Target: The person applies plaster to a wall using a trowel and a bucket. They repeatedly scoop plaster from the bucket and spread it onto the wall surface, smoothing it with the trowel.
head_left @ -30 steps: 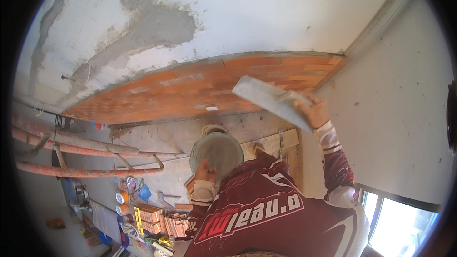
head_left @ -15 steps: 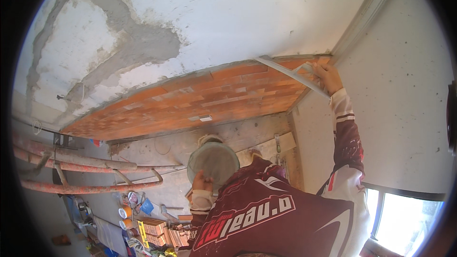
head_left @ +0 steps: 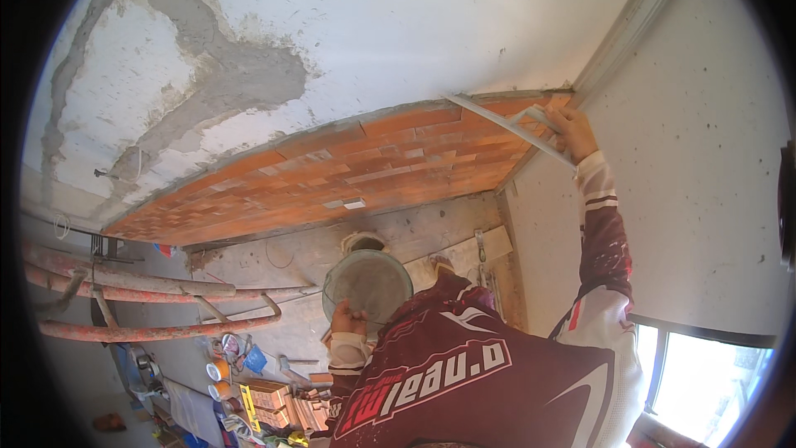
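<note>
My right hand (head_left: 570, 131) grips the handle of a long metal trowel (head_left: 489, 119), held high and nearly edge-on where the white plastered surface (head_left: 423, 17) meets the band of orange bricks (head_left: 332, 162); whether the blade touches it I cannot tell. Lower down, my left hand (head_left: 348, 318) has its fingers curled at the rim of a round grey-green container (head_left: 371, 278), whose inside looks grey. My maroon sleeve and body hide the lower part of that container.
Red-painted metal tubing (head_left: 149, 328) lies along the left. Below are buckets (head_left: 218, 369), stacked bricks (head_left: 269, 406) and a long board (head_left: 481, 253). A pale wall (head_left: 705, 166) runs down the right, with a bright window (head_left: 701, 377) at lower right. Grey mortar patches mark the white surface.
My right hand has moved up and slightly right, turning the trowel from face-on to edge-on at the bricks' upper border. My left hand stays at the container, slightly lower in view.
</note>
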A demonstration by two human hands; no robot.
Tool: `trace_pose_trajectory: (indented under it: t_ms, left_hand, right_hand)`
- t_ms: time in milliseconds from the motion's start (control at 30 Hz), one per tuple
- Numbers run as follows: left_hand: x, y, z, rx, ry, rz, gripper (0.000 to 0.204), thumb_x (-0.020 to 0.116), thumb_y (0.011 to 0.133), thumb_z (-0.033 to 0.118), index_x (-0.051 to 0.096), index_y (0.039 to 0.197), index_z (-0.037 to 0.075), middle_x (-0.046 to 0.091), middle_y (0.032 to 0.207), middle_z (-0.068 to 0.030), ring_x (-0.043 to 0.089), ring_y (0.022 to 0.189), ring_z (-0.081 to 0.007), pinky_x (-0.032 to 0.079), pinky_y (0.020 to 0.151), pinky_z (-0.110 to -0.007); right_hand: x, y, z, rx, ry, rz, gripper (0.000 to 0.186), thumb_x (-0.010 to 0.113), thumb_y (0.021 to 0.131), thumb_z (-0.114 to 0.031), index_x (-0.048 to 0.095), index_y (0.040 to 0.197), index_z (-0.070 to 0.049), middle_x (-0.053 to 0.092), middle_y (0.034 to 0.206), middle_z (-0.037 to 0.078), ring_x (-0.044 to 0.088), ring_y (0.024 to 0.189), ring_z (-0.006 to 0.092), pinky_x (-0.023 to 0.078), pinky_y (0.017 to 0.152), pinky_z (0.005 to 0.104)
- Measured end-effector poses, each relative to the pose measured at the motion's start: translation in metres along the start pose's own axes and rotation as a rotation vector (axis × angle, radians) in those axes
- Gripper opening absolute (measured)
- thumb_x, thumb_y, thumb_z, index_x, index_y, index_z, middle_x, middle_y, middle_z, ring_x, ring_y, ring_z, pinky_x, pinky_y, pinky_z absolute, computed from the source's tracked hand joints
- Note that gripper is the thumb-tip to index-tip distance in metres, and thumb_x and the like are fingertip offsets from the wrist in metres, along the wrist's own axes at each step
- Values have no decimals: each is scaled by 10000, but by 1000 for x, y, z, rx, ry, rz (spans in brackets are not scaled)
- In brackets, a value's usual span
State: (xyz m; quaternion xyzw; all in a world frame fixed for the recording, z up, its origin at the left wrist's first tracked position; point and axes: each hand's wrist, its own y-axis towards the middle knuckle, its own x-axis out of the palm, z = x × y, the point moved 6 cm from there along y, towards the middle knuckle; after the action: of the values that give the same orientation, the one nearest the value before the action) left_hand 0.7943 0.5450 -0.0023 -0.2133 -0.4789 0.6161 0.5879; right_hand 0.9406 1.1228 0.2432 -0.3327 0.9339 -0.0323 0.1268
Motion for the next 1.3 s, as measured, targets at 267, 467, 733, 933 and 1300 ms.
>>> trace_pose_trajectory:
  t_ms: [267, 467, 733, 933, 1300]
  left_hand:
    - [-2, 1, -1, 5, -5, 0, 93, 593, 838, 187, 502, 836, 172, 398, 586, 14, 427, 526, -139, 432, 599, -351]
    - [-1, -1, 0, 21, 12, -9, 87, 589, 844, 192, 506, 829, 171, 399, 592, 17, 428, 530, -138, 428, 604, -353]
    - [0, 1, -1, 20, 47, -41, 70, 571, 849, 180, 508, 826, 160, 421, 629, 16, 436, 528, -138, 432, 589, -360]
    - [-1, -2, 0, -4, 36, 7, 98, 541, 868, 205, 501, 789, 163, 388, 544, 14, 457, 503, -139, 445, 556, -374]
    - [-4, -7, 5, -18, 67, 12, 131, 638, 802, 194, 512, 832, 174, 417, 651, 19, 431, 548, -136, 434, 612, -346]
  right_hand:
    - [33, -12, 21, -20, 67, -9, 359, 583, 862, -340, 665, 1039, -39, 492, 663, -31, 392, 534, 51, 303, 446, 211]
    - [15, -9, 34, -37, -5, 126, 359, 591, 845, -346, 676, 1024, -47, 511, 663, -17, 406, 538, 59, 327, 451, 224]
    - [-10, -36, 27, -31, -47, 172, 348, 584, 854, -310, 666, 1012, -10, 543, 663, 3, 451, 577, 76, 355, 489, 230]
    - [-17, -82, -6, -484, -488, 524, 346, 599, 831, -289, 649, 1019, -3, 640, 825, 143, 593, 720, 257, 462, 681, 357]
    - [39, -103, 30, -316, -910, 803, 465, 575, 803, -190, 508, 1262, -163, 564, 910, 160, 594, 723, 341, 491, 572, 437]
